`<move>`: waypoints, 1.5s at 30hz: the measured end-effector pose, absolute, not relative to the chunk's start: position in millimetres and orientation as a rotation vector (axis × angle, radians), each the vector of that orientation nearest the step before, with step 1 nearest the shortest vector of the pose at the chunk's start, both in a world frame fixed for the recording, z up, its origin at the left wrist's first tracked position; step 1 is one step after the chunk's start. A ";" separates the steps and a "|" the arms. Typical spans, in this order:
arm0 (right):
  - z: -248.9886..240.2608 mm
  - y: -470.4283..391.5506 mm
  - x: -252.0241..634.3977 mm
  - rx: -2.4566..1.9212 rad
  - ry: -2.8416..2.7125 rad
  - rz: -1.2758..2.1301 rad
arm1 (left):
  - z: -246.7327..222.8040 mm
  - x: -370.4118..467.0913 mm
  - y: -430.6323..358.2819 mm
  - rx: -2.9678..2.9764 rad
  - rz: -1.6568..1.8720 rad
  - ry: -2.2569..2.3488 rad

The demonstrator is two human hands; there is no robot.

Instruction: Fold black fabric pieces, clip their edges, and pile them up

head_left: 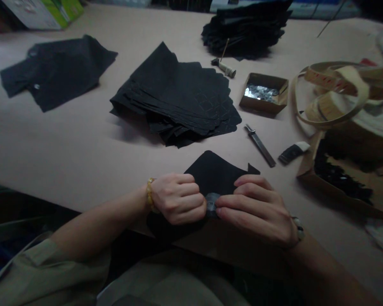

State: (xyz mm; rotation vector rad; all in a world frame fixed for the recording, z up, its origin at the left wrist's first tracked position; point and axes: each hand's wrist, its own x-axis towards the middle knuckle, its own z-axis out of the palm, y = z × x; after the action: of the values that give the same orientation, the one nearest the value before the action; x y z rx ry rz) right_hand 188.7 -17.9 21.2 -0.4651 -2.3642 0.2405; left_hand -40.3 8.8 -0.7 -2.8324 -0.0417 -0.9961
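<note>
A cut piece of black sheet material (212,170) lies at the table's front edge, under both hands. On it, between my hands, is a small grey rounded piece (212,203); its exact kind is unclear. My left hand (178,199) is closed, its curled fingers on the black piece and their tips against the grey piece's left side. From the right, the thumb and fingertips of my right hand (258,208) pinch the grey piece. The undersides of both hands are hidden.
Beyond lie a fanned stack of black pieces (181,93), another black piece (64,72) and a taller pile (245,29). To the right are a small box of shiny metal bits (263,93), a metal tool (260,145), a tape coil (332,93) and a box of black bits (341,174).
</note>
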 end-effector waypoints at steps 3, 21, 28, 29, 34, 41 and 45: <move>20.7 -18.3 189.1 -0.464 -2.361 0.250 | -4.8 -42.5 11.0 -2.789 -1.077 -0.133; 20.7 -17.2 190.0 -0.404 -2.317 0.144 | 10.9 -43.1 6.1 -2.957 -1.122 -0.113; 19.8 -18.2 188.2 -0.456 -2.335 0.220 | 9.0 -45.7 5.7 -2.947 -1.081 -0.201; 19.8 -18.2 188.1 -0.458 -2.330 0.224 | 7.9 -45.7 5.6 -2.956 -1.082 -0.240; 18.3 -16.9 188.7 -0.455 -2.292 0.236 | -1.2 -42.6 7.2 -2.801 -1.081 -0.339; 16.9 -17.1 188.5 -0.478 -2.267 0.261 | 4.0 -44.3 -1.3 -2.722 -0.897 -0.321; 15.2 -18.9 185.7 -0.458 -2.269 0.386 | 6.9 -44.4 -5.8 -2.824 -0.924 -0.255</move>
State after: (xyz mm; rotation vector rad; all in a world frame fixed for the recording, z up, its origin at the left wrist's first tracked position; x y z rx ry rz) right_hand 185.7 -18.9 15.2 -0.4577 -2.2686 0.3860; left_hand -44.4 -5.8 6.9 -2.8242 -0.2551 -0.9236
